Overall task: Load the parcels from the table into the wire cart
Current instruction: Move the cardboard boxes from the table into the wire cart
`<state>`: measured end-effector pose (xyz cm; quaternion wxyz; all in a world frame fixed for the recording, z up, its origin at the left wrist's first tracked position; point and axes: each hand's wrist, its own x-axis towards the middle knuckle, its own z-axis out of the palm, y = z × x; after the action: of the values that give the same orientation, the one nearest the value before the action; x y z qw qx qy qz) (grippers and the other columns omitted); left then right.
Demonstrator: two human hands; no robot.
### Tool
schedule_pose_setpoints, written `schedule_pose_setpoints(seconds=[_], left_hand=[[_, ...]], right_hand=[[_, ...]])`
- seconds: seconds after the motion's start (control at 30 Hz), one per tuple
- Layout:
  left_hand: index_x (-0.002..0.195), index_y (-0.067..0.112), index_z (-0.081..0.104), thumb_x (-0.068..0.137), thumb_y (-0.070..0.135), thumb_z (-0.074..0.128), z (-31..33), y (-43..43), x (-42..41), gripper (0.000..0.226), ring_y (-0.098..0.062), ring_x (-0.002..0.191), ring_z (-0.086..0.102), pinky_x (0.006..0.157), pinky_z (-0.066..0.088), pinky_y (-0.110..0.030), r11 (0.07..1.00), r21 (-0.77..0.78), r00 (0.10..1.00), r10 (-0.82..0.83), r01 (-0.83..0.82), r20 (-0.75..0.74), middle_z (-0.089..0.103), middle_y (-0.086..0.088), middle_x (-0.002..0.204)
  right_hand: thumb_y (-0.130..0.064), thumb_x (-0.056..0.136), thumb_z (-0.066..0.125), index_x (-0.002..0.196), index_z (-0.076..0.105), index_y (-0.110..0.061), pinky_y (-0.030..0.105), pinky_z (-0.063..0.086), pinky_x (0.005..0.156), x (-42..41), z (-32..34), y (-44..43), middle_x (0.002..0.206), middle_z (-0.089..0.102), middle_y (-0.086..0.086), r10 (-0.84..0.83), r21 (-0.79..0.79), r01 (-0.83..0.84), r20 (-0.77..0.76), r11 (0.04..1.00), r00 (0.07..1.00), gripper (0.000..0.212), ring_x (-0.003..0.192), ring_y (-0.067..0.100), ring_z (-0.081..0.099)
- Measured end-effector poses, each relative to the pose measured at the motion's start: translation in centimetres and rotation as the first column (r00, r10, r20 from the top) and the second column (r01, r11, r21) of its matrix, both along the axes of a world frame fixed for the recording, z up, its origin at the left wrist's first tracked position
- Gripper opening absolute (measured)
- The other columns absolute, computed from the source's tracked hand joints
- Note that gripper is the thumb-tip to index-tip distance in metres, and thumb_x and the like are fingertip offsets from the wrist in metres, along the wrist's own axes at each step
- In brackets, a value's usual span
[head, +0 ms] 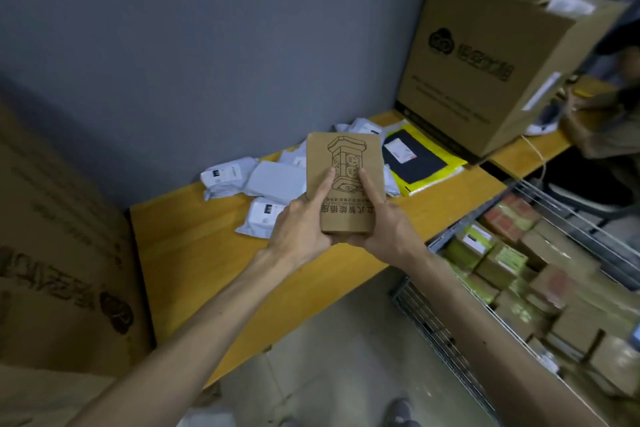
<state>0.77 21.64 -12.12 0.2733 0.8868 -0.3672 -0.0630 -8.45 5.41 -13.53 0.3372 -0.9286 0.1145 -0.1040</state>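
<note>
I hold a small brown cardboard box [346, 163], printed with a line drawing and characters, up above the yellow wooden table [180, 246]. My left hand [301, 229] grips its lower left side with the forefinger stretched up the front. My right hand [384, 222] grips the lower right side the same way. Behind the box several white and grey poly mailers [242, 177] lie on the table, with a black-and-yellow flat parcel [419, 159] further right. The wire cart [433, 319] stands at the right, filled with brown and green-taped boxes [540, 274].
A big cardboard box [485, 62] stands at the table's far right end, and another large carton [59, 253] stands at the left. A grey wall runs behind. A person [609, 121] sits at the far right. My shoe [398, 412] shows on the floor below.
</note>
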Motion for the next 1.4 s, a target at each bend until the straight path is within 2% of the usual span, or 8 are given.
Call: schedule_pose_setpoints(seconds=[0.43,0.6,0.7,0.83,0.97,1.07,1.27,1.4], left_hand=[[0.152,0.050,-0.008,0.079,0.029,0.079,-1.0,-20.7,-14.1,0.116,-0.030,0.111,0.058,0.084,0.054,-0.041,0.940,0.070,0.941,-0.338,0.335,0.033,0.056,-0.007,0.135],[0.153,0.048,-0.005,0.080,0.023,0.077,-2.0,-29.0,-21.3,0.113,-0.026,0.101,0.060,0.082,0.055,-0.037,0.897,0.106,0.902,-0.432,0.428,0.017,0.058,-0.010,0.124],[0.155,0.043,-0.005,0.080,0.019,0.079,-2.8,-33.0,-25.2,0.115,-0.017,0.092,0.055,0.078,0.051,-0.026,0.860,0.110,0.866,-0.499,0.498,-0.011,0.057,-0.010,0.124],[0.150,0.049,-0.013,0.075,0.016,0.084,-4.7,-37.9,-29.4,0.126,-0.022,0.101,0.062,0.085,0.058,-0.036,0.796,0.085,0.801,-0.597,0.599,-0.054,0.057,-0.012,0.129],[0.150,0.047,-0.015,0.073,0.020,0.086,-6.4,-41.2,-31.9,0.129,-0.020,0.093,0.065,0.080,0.057,-0.027,0.729,0.087,0.734,-0.677,0.678,-0.045,0.061,-0.010,0.125],[0.148,0.049,-0.016,0.073,0.021,0.086,-7.6,-43.7,-33.7,0.131,-0.021,0.091,0.066,0.080,0.057,-0.029,0.667,0.113,0.677,-0.730,0.736,-0.096,0.062,-0.010,0.122],[0.156,0.037,-0.006,0.074,0.019,0.085,-9.2,-49.2,-36.4,0.123,-0.025,0.097,0.065,0.083,0.052,-0.025,0.544,0.092,0.550,-0.805,0.834,-0.224,0.061,-0.011,0.123],[0.151,0.046,-0.014,0.075,0.009,0.083,-11.8,-53.5,-37.2,0.129,-0.022,0.090,0.068,0.079,0.057,-0.025,0.465,0.077,0.464,-0.830,0.882,-0.309,0.065,-0.012,0.117]], right_hand=[[-0.035,0.072,0.087,0.158,-0.001,-0.028,0.039,0.050,0.099,-19.3,-1.4,-15.7,0.142,0.052,0.015,-0.340,0.078,0.334,0.067,0.939,0.938,0.123,0.123,0.028,0.056],[-0.024,0.073,0.086,0.158,-0.001,-0.024,0.025,0.042,0.100,-27.5,-2.3,-22.0,0.144,0.048,0.017,-0.439,0.108,0.433,0.043,0.895,0.897,0.121,0.127,0.028,0.053],[-0.028,0.073,0.086,0.156,-0.007,-0.034,0.042,0.048,0.103,-31.9,-3.0,-24.7,0.142,0.050,0.017,-0.503,0.133,0.496,0.016,0.858,0.864,0.125,0.125,0.029,0.054],[-0.027,0.072,0.087,0.156,-0.008,-0.033,0.046,0.050,0.100,-36.9,-3.9,-27.7,0.139,0.052,0.017,-0.594,0.138,0.592,-0.027,0.794,0.804,0.127,0.119,0.030,0.058],[-0.028,0.071,0.088,0.156,-0.006,-0.035,0.036,0.043,0.105,-40.0,-4.5,-29.3,0.144,0.049,0.013,-0.655,0.220,0.651,-0.063,0.727,0.753,0.127,0.127,0.026,0.052],[-0.025,0.071,0.087,0.156,-0.008,-0.033,0.039,0.043,0.104,-42.1,-5.2,-30.2,0.146,0.046,0.012,-0.698,0.256,0.702,-0.123,0.664,0.705,0.127,0.129,0.027,0.050],[-0.025,0.070,0.088,0.156,-0.004,-0.032,0.035,0.045,0.102,-44.5,-6.7,-33.5,0.143,0.050,0.012,-0.786,0.221,0.814,-0.219,0.538,0.579,0.127,0.124,0.025,0.054],[-0.020,0.068,0.090,0.157,-0.003,-0.027,0.036,0.047,0.103,-45.2,-7.5,-35.9,0.141,0.053,0.013,-0.824,0.185,0.873,-0.289,0.451,0.487,0.128,0.122,0.025,0.056]])
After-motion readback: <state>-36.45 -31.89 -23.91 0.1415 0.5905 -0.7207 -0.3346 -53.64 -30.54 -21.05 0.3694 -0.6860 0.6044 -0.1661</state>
